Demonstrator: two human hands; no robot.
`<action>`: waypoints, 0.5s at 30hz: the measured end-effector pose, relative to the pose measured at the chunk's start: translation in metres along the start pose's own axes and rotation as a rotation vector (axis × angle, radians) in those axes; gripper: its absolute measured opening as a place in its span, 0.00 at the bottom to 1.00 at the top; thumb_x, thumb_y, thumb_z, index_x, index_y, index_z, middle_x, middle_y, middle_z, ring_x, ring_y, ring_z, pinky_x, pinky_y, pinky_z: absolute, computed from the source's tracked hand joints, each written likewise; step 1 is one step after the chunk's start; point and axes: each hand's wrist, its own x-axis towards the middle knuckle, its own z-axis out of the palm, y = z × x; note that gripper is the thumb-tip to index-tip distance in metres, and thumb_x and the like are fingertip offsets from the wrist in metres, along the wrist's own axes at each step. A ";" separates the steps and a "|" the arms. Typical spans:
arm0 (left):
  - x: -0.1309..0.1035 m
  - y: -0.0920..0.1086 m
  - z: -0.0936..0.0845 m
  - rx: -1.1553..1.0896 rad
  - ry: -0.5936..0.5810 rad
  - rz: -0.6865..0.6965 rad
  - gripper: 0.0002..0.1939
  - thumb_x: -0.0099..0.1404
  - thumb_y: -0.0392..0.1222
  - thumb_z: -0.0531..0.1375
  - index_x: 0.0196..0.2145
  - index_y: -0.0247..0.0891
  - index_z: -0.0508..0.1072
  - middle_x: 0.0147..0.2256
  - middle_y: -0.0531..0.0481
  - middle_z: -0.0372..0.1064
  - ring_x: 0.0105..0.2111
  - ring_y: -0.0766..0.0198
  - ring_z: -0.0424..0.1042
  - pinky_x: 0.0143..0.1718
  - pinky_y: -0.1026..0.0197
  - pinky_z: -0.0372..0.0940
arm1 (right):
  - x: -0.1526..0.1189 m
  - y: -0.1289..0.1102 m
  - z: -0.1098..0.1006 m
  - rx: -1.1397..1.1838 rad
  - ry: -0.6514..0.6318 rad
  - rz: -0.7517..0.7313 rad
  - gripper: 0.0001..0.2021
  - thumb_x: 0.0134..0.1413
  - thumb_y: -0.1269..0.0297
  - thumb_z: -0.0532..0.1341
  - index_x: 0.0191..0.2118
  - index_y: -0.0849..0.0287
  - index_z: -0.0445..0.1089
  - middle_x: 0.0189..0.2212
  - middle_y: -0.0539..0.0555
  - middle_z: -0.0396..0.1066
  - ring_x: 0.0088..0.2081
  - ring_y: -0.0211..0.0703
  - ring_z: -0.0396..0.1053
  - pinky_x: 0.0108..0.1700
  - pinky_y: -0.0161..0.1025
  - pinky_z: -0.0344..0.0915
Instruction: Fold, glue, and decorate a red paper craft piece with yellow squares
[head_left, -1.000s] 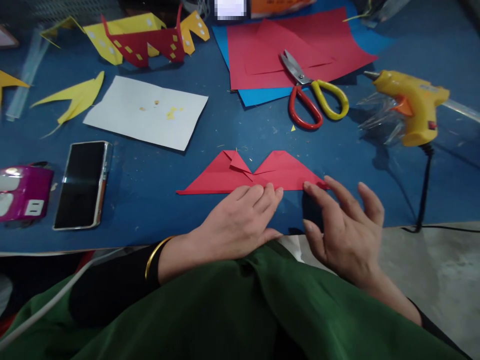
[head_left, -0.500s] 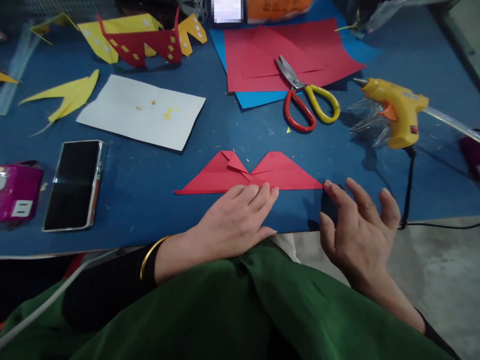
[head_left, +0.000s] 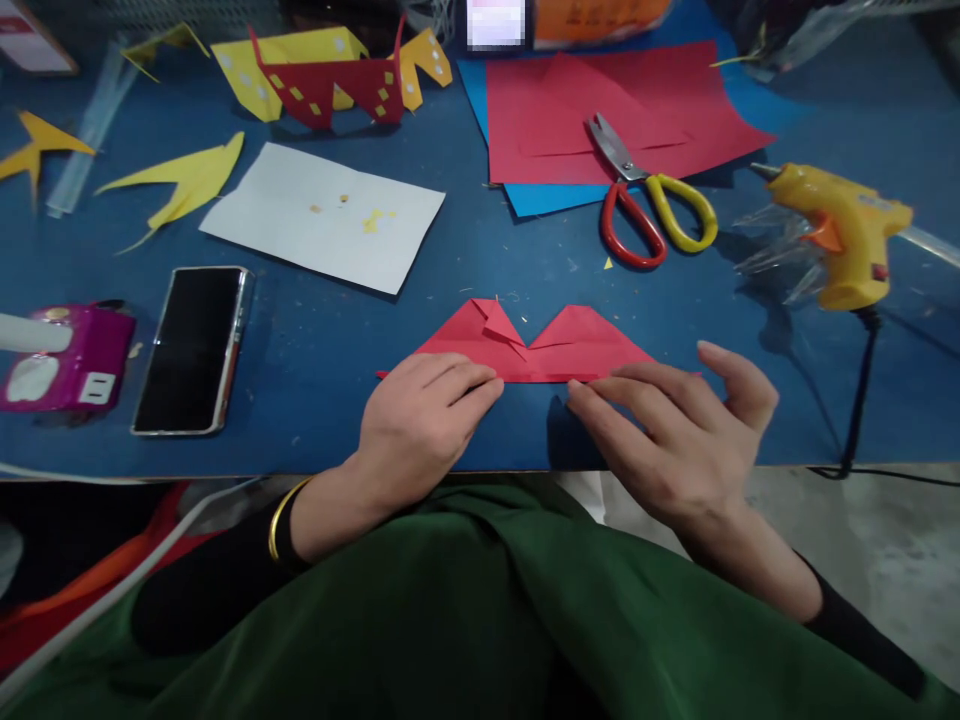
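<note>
A folded red paper (head_left: pixel 570 350) with two peaks and a notch between them lies on the table before me. Its straight lower edge faces me, and a small flap is folded over near the left peak. My left hand (head_left: pixel 424 410) is closed over the left part of that edge, fingertips together, and hides the paper beneath. At the right part, my right hand (head_left: pixel 667 430) has its thumb and fingers on the same edge, with one finger raised clear of it.
Scissors (head_left: pixel 634 205) rest partly on red sheets (head_left: pixel 525 120). A glue gun (head_left: pixel 844 235) stands at right, its cord over the table edge. White paper (head_left: pixel 300 230) with scraps, a phone (head_left: pixel 199 350), yellow cut-outs (head_left: pixel 180 185) and a red paper crown (head_left: pixel 330 95) are leftward.
My right hand has moved from the paper's right tip inward onto its lower edge. My left hand has slid left from the middle. The view has shifted a little leftward.
</note>
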 end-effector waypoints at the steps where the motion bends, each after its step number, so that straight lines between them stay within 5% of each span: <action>1: 0.000 0.000 0.000 0.005 -0.001 0.001 0.08 0.71 0.33 0.59 0.41 0.35 0.79 0.38 0.48 0.80 0.39 0.58 0.77 0.40 0.56 0.69 | 0.004 -0.001 0.002 -0.001 -0.016 -0.022 0.10 0.61 0.73 0.62 0.43 0.49 0.75 0.35 0.44 0.80 0.42 0.40 0.76 0.60 0.50 0.60; 8: 0.003 -0.005 -0.002 -0.012 -0.062 -0.018 0.10 0.73 0.35 0.57 0.40 0.35 0.79 0.37 0.48 0.79 0.37 0.62 0.76 0.38 0.59 0.68 | 0.032 -0.008 0.012 -0.037 -0.038 -0.170 0.06 0.62 0.72 0.64 0.36 0.54 0.75 0.31 0.44 0.79 0.38 0.38 0.74 0.56 0.46 0.63; 15: 0.004 -0.012 -0.005 -0.083 -0.111 -0.079 0.09 0.73 0.37 0.58 0.39 0.37 0.79 0.36 0.49 0.79 0.37 0.63 0.75 0.38 0.60 0.69 | 0.035 -0.009 0.018 0.015 -0.060 -0.161 0.10 0.64 0.76 0.60 0.34 0.54 0.75 0.31 0.45 0.78 0.38 0.39 0.74 0.55 0.48 0.64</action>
